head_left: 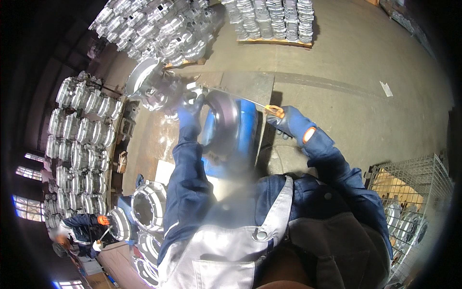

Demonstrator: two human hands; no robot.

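My left hand, in a dark blue glove, grips a grey cast metal housing held up in front of me. My right hand, gloved in blue with an orange patch, holds a long thin metal file by its orange handle. The file's tip reaches toward the casting near my left hand. Below the casting stands a blue drum with a dark round part resting on it.
Stacks of silvery castings fill the left side and a pallet at the back. More round castings lie at lower left, near another worker. A wire mesh cage with parts stands at right. Concrete floor lies beyond.
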